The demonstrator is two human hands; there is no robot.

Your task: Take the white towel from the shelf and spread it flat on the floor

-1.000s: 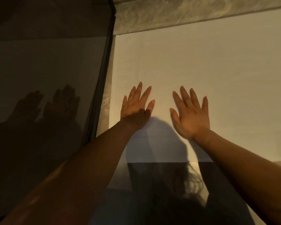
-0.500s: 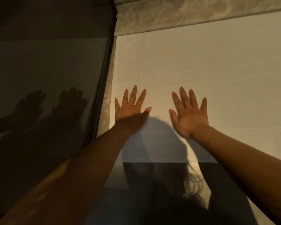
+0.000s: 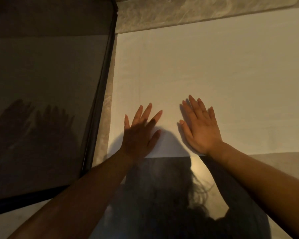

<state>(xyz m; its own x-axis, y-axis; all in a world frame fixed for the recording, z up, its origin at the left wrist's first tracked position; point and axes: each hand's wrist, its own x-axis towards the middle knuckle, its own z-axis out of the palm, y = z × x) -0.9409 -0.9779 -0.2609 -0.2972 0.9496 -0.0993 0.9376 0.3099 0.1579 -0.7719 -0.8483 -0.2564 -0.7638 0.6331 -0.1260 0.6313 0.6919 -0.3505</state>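
Both palms lie flat on the white towel (image 3: 205,80), fingers fanned wide and gripping nothing; the left hand (image 3: 139,133) and the right hand (image 3: 199,128) sit side by side, a little apart, just inside the towel's near edge. Pressed down like that, they look to be smoothing the cloth, so I judge the spreading is in its last touches.

The towel itself lies open on the marble floor (image 3: 171,12). Its left edge runs just beside a dark mesh panel with a black frame (image 3: 100,94), leaving a thin strip of bare floor between them. Its far edge stops short of the top of the view, where more marble shows.

The cloth runs off to the right beyond what I can see, so its long axis seems to lie left to right across the person's front, though the full length is hidden. The near-left corner is under the left wrist's shadow. No obvious folds show; faint creases cross the surface.
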